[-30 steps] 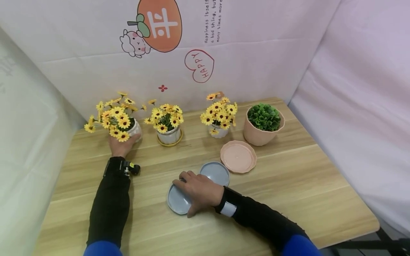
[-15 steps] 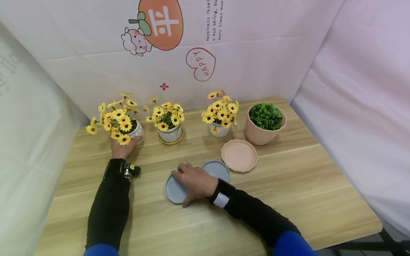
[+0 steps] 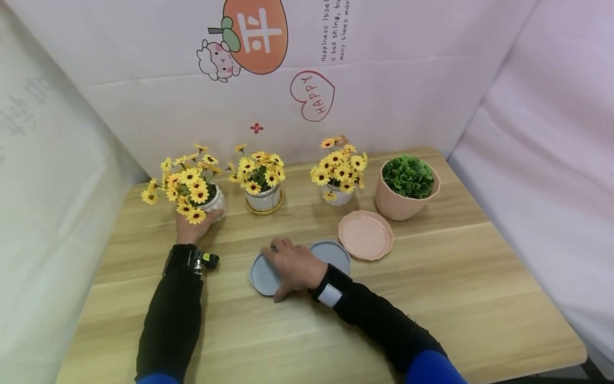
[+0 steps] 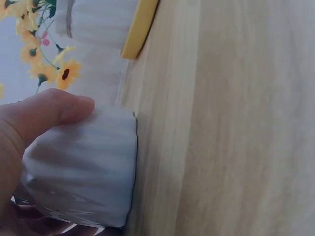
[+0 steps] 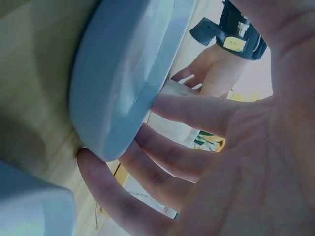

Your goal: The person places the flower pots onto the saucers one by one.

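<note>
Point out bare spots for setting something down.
Bare table lies right of the pink saucer and between the black sleeves. Crowded: the middle, where the right hand grips one grey saucer beside another; also the back, with four potted plants.

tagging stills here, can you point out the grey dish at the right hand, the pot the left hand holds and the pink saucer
Grey dish (image 3: 262, 278), head view: its exposed inside
White pot (image 4: 83, 172), left wrist view: its ridged side wall
Pink saucer (image 3: 365, 236), head view: the middle of its inside
</note>
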`<state>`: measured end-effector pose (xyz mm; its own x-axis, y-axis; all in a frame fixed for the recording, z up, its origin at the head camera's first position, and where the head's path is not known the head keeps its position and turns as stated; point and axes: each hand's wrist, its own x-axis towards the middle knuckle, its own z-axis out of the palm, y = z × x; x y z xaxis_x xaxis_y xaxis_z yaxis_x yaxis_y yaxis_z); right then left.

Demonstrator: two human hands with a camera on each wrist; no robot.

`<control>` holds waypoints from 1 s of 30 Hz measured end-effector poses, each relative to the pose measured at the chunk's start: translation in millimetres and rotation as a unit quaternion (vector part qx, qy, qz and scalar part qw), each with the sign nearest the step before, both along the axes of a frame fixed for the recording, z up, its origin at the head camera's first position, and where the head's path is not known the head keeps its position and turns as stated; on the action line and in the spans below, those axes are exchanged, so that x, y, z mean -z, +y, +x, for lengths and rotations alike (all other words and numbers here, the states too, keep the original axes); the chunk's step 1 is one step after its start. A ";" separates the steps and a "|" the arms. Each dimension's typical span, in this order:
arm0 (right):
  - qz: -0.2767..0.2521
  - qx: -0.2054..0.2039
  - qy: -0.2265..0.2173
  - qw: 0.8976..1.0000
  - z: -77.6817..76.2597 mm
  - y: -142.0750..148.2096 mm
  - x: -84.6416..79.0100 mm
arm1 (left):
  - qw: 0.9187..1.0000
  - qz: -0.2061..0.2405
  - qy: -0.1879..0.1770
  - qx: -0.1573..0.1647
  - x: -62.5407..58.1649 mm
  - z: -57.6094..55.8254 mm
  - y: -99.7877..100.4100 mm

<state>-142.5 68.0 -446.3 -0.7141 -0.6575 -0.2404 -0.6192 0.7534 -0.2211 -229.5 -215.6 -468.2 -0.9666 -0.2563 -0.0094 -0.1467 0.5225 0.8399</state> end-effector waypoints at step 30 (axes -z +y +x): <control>0.003 0.047 0.004 0.999 -19.7 -8.9 3.0 | 0.994 -0.070 0.015 0.086 -3.1 39.0 -1.0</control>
